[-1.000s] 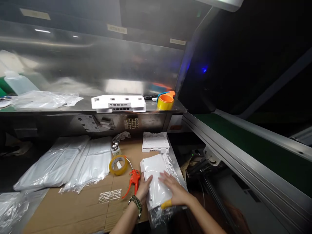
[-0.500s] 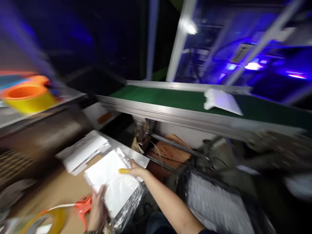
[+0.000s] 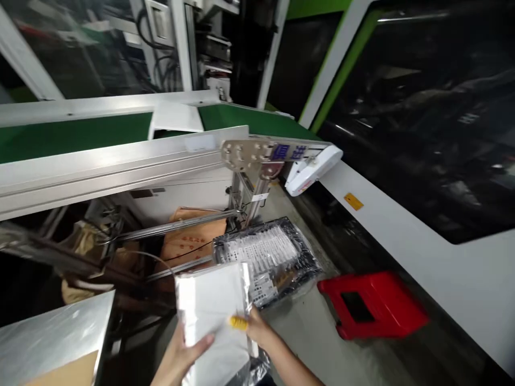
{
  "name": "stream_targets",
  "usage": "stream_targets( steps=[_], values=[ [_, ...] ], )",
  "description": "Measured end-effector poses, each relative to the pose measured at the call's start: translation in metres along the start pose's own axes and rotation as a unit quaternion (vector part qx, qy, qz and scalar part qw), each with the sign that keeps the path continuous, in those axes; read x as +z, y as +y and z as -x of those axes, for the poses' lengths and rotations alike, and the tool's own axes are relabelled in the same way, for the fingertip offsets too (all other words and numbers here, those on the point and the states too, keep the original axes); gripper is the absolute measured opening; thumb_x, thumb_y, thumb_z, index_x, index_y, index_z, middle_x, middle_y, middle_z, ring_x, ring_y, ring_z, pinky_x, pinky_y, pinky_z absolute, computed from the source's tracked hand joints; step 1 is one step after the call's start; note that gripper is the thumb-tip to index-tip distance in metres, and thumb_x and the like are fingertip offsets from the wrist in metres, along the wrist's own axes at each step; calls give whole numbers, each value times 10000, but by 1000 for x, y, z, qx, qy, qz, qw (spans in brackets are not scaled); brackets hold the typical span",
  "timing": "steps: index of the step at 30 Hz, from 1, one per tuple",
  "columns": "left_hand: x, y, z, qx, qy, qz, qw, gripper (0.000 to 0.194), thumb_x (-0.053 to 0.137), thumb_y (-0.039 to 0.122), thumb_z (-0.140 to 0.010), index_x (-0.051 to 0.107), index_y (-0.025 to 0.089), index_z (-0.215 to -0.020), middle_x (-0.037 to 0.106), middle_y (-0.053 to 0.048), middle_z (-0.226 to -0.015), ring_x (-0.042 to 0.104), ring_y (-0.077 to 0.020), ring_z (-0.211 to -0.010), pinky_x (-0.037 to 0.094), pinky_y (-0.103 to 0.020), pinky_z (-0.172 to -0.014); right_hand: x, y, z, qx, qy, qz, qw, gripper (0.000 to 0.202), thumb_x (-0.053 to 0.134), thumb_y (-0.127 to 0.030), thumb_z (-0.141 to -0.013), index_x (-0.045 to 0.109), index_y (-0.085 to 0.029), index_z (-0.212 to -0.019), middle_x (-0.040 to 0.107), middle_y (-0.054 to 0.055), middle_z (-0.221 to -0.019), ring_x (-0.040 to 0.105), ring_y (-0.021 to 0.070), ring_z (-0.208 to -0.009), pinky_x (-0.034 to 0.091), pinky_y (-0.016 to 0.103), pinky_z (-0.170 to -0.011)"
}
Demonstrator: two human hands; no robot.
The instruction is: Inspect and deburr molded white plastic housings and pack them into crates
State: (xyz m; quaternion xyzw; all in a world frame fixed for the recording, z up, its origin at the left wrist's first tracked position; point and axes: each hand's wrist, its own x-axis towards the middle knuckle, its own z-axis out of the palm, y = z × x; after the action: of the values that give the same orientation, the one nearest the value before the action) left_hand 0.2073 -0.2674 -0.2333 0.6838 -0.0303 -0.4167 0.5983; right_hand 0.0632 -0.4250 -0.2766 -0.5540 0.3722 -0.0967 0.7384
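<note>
A flat white panel in a clear plastic bag (image 3: 215, 305) is held up in front of me between both hands. My left hand (image 3: 184, 351) grips its left edge, thumb lying across the face. On the right edge is my right hand (image 3: 255, 327), its thumb wrapped in a yellow cover (image 3: 238, 323). Loose clear plastic hangs below the panel's lower right corner. Beyond it, a black tray (image 3: 309, 262) lined with clear plastic lies on the floor, with rows of white pieces (image 3: 263, 249) in it.
A conveyor with a green belt (image 3: 80, 134) crosses ahead, carrying a white part (image 3: 177, 118). A red box (image 3: 374, 305) stands on the floor at right, beside a machine (image 3: 402, 214). The metal-topped table corner (image 3: 60, 327) is at lower left.
My view has swung right, away from the table with the tape and red tool. Both hands have carried the bagged panel off the table towards the floor tray.
</note>
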Motion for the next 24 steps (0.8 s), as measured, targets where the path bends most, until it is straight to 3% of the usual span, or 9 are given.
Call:
stream_targets(
  steps=[3,7,10,13,15,17,21,24],
  values=[
    [83,21,-34,141,-160,-130,968,756,846,429,-650,532,210,-1302,654,-125,-1291,611,-361,-1234,478,-469,-1088,-82,6,6,-7,113,-35,993,711,899,-631,-489,646,-254,-1035,732,94,-1163,638,354,-1204,425,538,-1109],
    [205,25,-90,255,-229,-251,905,741,804,332,-643,436,204,-1274,686,-76,-1070,680,-304,-970,545,-418,-889,-202,-4,-19,-12,173,-83,981,687,940,-524,-449,638,-245,-998,762,75,-1033,693,324,-1088,469,513,-1061],
    [291,1,-134,262,-252,-274,890,695,803,319,-609,427,232,-1187,683,-17,-920,668,-261,-800,533,-376,-756,-286,-7,-48,-7,166,-118,979,647,952,-435,-423,657,-238,-964,774,57,-967,711,303,-1041,486,485,-1045],
    [356,-41,-174,252,-267,-289,884,690,797,321,-594,435,238,-1175,684,-31,-935,675,-272,-817,529,-374,-752,-353,8,-72,21,160,-141,977,559,930,-396,-443,677,-224,-912,775,63,-938,725,297,-1004,501,497,-1027],
    [382,-71,-196,236,-263,-297,887,710,795,313,-581,446,230,-1194,683,-63,-977,679,-294,-855,535,-390,-777,-390,25,-80,50,164,-150,974,496,899,-408,-495,685,-226,-904,772,69,-967,732,295,-998,525,520,-998],
    [395,-99,-213,219,-252,-302,893,732,792,300,-564,467,220,-1214,678,-97,-1029,675,-325,-922,535,-414,-820,-422,43,-82,80,174,-149,970,459,863,-468,-551,694,-229,-905,769,84,-993,734,310,-1013,547,556,-972],
    [394,-140,-229,182,-229,-307,906,798,817,251,-460,546,214,-1209,670,-126,-1096,631,-399,-1059,494,-483,-958,-469,67,-76,102,219,-107,964,594,781,-646,-620,694,-246,-1051,723,114,-1214,648,336,-1230,518,545,-1060],
    [397,-157,-227,161,-229,-307,910,831,841,218,-377,614,202,-1176,652,-167,-1192,569,-463,-1173,399,-540,-1093,-482,77,-80,100,236,-48,965,741,730,-691,-680,617,-259,-1270,615,114,-1415,538,326,-1370,483,506,-1117]
  ],
)
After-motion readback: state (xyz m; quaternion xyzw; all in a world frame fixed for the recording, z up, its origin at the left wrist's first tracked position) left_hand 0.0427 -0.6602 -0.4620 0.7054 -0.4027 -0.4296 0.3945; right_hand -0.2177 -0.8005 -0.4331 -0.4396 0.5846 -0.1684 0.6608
